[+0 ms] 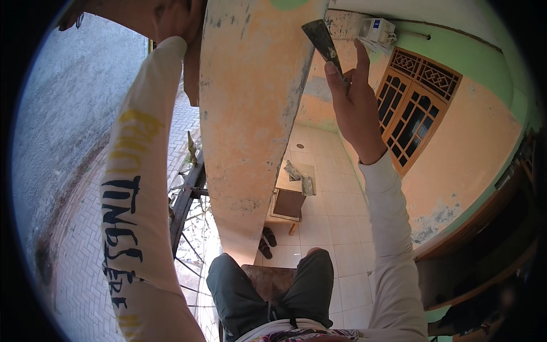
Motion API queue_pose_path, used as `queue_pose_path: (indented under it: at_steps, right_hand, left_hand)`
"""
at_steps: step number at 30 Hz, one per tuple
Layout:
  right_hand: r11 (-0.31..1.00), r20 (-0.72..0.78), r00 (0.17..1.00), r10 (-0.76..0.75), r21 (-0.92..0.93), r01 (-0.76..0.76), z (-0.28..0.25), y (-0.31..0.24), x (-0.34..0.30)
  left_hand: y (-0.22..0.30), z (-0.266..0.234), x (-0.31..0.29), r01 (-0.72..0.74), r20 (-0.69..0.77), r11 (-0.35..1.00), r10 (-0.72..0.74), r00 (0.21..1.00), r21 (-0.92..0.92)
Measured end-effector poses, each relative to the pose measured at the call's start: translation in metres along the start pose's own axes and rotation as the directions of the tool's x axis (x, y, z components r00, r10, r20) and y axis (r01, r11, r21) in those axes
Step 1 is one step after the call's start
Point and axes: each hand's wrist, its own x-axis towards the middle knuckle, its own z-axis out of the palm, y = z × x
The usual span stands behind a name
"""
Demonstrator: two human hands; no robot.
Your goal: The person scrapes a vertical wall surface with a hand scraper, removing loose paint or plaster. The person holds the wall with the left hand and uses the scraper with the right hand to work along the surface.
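My right hand is closed around the handle of a putty knife; its index finger is stretched out apart from the handle. The knife's dark, worn blade points up and left, beside the right edge of a peeling orange pillar. Grey patches and scuffs mark the pillar's paint, with a bit of green at the top. Up at the top left, my left hand is against a brown surface at the pillar's left side. Its fingers are in shadow and partly cut off, so their grip is unclear.
Below the pillar stand a small wooden cabinet and dark sandals on the tiled floor. A black metal railing runs at the left, beside a paved lane. A wooden window and a white box are on the right wall.
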Motion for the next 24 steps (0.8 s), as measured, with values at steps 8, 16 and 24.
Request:
queue_pose_path:
  at_steps: [8, 16, 24]
  right_hand:
    - [0.814, -0.056, 0.908, -0.415, -0.469, 0.343, 0.001, 0.009, 0.036]
    - [0.705, 0.005, 0.913, -0.407, -0.635, 0.318, -0.009, -0.021, 0.044]
    - [0.631, 0.049, 0.926, -0.375, -0.718, 0.294, -0.009, -0.032, 0.046]
  left_hand:
    - [0.002, 0.000, 0.001, 0.002, 0.016, 0.999, -0.002, 1.000, -0.042]
    - [0.005, -0.008, 0.000, 0.013, 0.018, 0.999, -0.012, 1.000, -0.048]
    - [0.007, -0.013, -0.001, 0.005, 0.022, 0.999, -0.004, 1.000, -0.046]
